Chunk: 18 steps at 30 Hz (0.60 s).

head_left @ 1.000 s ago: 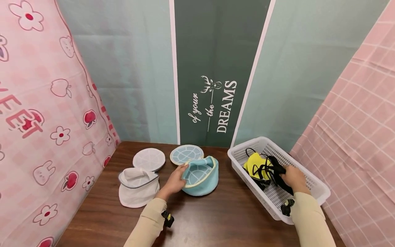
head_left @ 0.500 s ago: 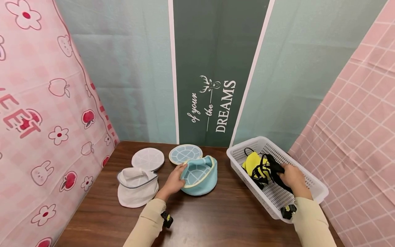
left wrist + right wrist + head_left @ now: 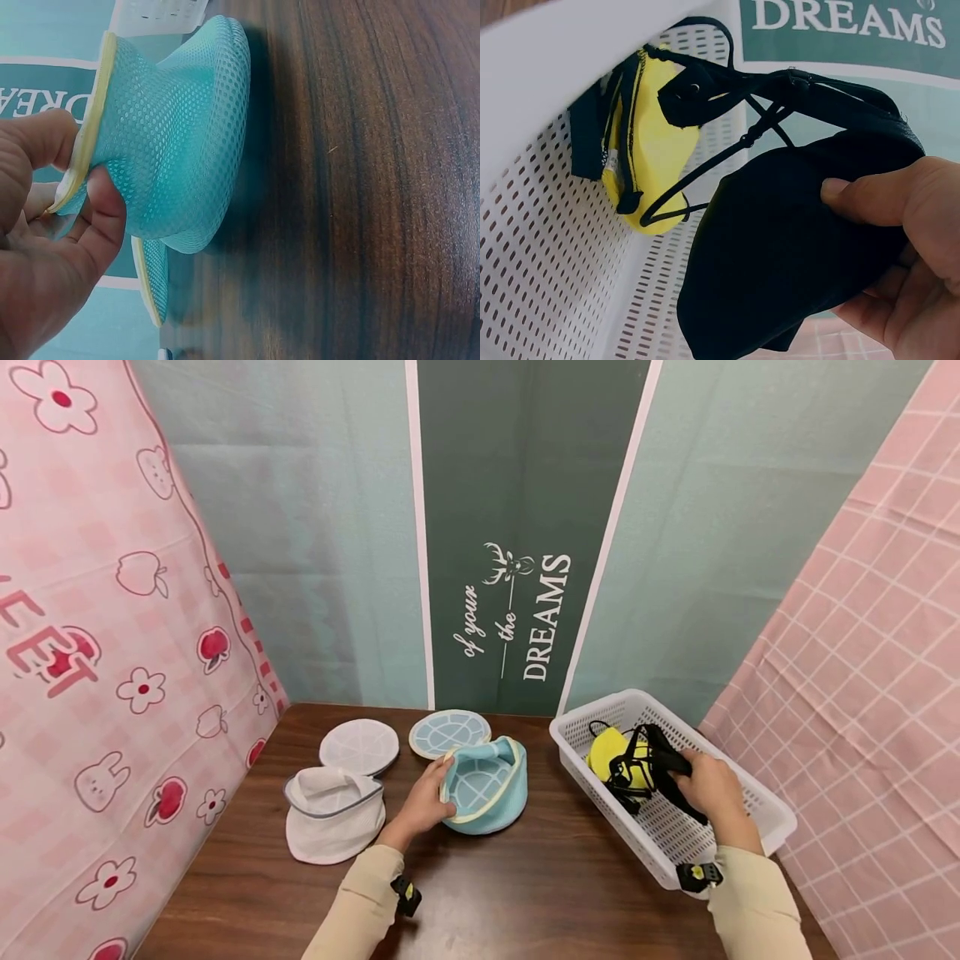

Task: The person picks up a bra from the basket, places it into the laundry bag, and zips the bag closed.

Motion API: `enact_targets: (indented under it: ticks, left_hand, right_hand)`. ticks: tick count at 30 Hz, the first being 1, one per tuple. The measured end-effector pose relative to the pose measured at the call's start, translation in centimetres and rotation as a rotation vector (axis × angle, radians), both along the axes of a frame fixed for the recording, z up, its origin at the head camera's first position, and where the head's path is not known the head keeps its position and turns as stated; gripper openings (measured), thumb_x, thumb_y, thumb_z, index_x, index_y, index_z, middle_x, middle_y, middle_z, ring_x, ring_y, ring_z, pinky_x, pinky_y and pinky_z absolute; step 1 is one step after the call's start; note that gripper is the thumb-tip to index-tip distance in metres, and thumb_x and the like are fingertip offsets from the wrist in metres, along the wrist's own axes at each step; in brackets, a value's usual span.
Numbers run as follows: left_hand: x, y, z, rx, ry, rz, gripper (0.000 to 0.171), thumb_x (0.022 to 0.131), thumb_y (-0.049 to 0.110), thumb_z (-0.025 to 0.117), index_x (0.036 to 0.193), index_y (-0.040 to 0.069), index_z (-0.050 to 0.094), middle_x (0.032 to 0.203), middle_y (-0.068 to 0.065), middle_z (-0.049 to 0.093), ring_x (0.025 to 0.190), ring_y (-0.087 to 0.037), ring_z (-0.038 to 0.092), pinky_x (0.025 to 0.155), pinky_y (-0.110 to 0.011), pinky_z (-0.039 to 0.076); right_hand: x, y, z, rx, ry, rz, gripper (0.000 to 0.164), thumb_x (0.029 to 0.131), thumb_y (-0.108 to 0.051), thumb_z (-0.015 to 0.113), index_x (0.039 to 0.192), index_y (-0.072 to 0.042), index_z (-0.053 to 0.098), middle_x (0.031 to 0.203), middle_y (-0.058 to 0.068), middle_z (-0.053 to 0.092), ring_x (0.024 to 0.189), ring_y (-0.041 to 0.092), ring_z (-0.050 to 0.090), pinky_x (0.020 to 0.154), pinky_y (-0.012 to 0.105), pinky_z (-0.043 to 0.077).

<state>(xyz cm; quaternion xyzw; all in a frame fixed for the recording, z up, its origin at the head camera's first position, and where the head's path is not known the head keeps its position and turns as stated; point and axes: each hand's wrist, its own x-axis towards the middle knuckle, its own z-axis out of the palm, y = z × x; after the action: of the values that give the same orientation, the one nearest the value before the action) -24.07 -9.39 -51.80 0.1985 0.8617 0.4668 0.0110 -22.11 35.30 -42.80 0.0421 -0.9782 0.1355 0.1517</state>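
My left hand (image 3: 429,797) pinches the yellow-trimmed rim of a light blue mesh laundry bag (image 3: 495,814), which stands on the table with its mouth open. In the left wrist view, thumb and fingers lie on either side of that trim. My right hand (image 3: 711,789) grips a black bra (image 3: 780,232) by its cup, over the white plastic basket (image 3: 611,814). Thin straps with sliders trail from the bra in the right wrist view. Behind them a yellow bra (image 3: 656,135) with black straps lies in the basket.
A white mesh bag (image 3: 333,835) with grey trim stands left of my left hand. Behind the bags lie a round white lid (image 3: 360,745) and a round blue lid (image 3: 450,733). Curtains enclose the brown wooden table (image 3: 525,902) at the back and sides.
My right hand has raised the black bra a little, and its straps have shifted over the yellow bra. My left hand has stayed at the blue bag's rim, its thumb now lower along it.
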Motion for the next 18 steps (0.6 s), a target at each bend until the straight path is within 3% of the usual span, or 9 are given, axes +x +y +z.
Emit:
enact_targets:
  ticks: [5, 12, 18]
  left_hand:
    - [0.1, 0.0, 0.0, 0.0, 0.003, -0.003, 0.083, 0.063, -0.008, 0.062, 0.141, -0.006, 0.033, 0.144, -0.024, 0.028, 0.124, -0.034, 0.037, 0.074, -0.036, 0.038]
    - [0.2, 0.0, 0.0, 0.004, 0.0, -0.001, 0.083, 0.063, -0.009, 0.061, 0.14, -0.006, 0.033, 0.143, -0.025, 0.028, 0.124, -0.035, 0.036, 0.075, -0.036, 0.037]
    - [0.1, 0.0, 0.2, 0.001, -0.009, 0.001, 0.082, 0.064, -0.009, 0.062, 0.141, -0.005, 0.033, 0.144, -0.024, 0.027, 0.124, -0.033, 0.036, 0.076, -0.037, 0.037]
  right_hand:
    - [0.5, -0.7, 0.3, -0.023, 0.06, 0.006, 0.019, 0.075, -0.007, 0.066, 0.09, 0.004, 0.059, 0.08, 0.03, 0.06, 0.069, 0.051, 0.054, 0.057, 0.057, 0.038]
    - [1.4, -1.2, 1.5, -0.032, 0.052, -0.064, 0.033, 0.076, -0.007, 0.065, 0.105, 0.006, 0.058, 0.091, 0.033, 0.059, 0.072, 0.051, 0.054, 0.055, 0.057, 0.039]
    - [1.9, -1.3, 2.6, -0.07, 0.1, -0.096, 0.029, 0.075, -0.007, 0.065, 0.101, 0.003, 0.058, 0.087, 0.033, 0.058, 0.069, 0.051, 0.053, 0.051, 0.056, 0.038]
